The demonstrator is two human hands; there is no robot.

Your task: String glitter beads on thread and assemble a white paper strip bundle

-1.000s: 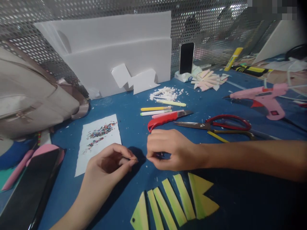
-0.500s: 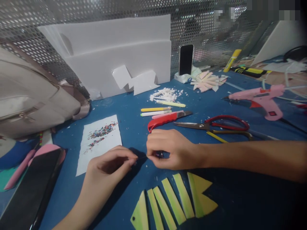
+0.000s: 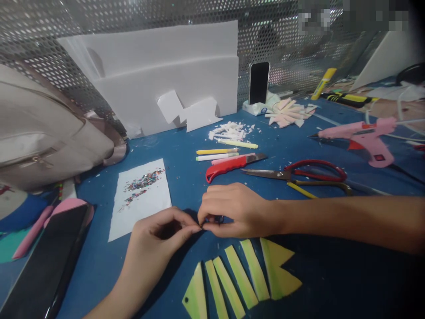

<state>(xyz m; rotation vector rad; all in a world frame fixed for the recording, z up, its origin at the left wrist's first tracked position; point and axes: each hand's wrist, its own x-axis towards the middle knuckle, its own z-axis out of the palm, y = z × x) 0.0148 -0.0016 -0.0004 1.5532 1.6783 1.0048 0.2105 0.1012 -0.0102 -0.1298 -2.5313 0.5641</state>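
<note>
Found left hand [image 3: 150,235] and right hand [image 3: 238,209] pinched tip to tip, contents indiscernible; fish pieces [image 3: 241,278] nearer right hand, toward near edge of desk [image 3: 186,186].

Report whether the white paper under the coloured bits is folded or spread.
Spread: the white paper lies flat on the blue table, coloured bits scattered over it; the left hand hides one corner.

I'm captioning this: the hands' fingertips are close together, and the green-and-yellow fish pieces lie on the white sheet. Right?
Not quite: the head view shows the fish pieces lying on the blue table, not the white sheet. The left hand and right hand do have their fingertips close together.
</note>
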